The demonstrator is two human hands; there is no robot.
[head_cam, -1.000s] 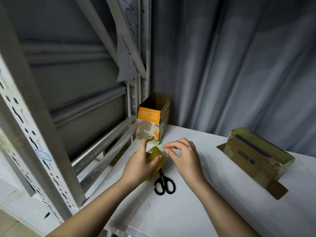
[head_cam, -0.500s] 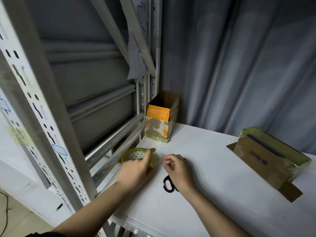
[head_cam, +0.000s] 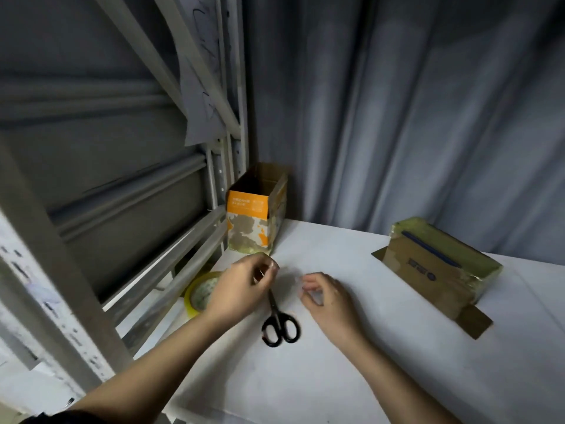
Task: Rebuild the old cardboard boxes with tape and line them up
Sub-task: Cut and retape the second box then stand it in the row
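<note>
From the head camera: the yellow-rimmed roll of clear tape (head_cam: 200, 293), held a second earlier, lay on the white worktop (head_cam: 382, 347) by the left hand (head_cam: 241, 289), near black-handled scissors (head_cam: 279, 327). Left fingers (head_cam: 269, 267) were pinched together; whether on tape was unclear. The right hand (head_cam: 328, 296) curled empty. An open orange-printed cardboard box (head_cam: 255, 217) and taped brown cardboard box (head_cam: 434, 267) stood well apart, suggesting alignment remained.
</note>
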